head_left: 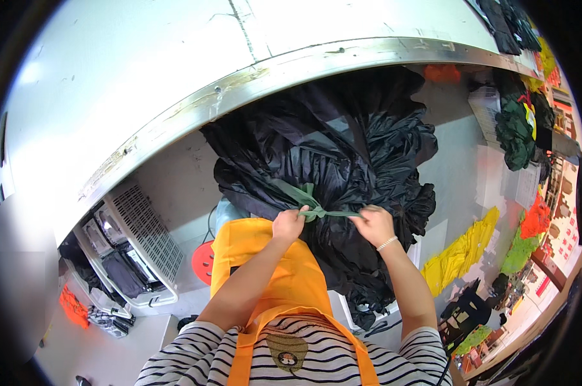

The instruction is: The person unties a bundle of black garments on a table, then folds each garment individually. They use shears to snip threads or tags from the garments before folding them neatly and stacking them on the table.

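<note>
A large heap of crumpled black fabric (pixel 355 148) lies in front of me, under the edge of a white table. Around its near part runs a green cloth strip (pixel 315 211), knotted in the middle. On the knot's left, my left hand (pixel 288 225) is closed on the strip. My right hand (pixel 375 225), with a pale bracelet at the wrist, grips the strip's other end, which stretches taut between the two hands. The fingertips of my right hand are slightly blurred.
A white table (pixel 136 71) with a worn metal edge spans the top. At left stands a white slotted crate (pixel 146 228) with folded dark packets, beside a red stool (pixel 203 262). Yellow fabric (pixel 461 254) lies on the floor at right, with dark green fabric (pixel 516 135) beyond.
</note>
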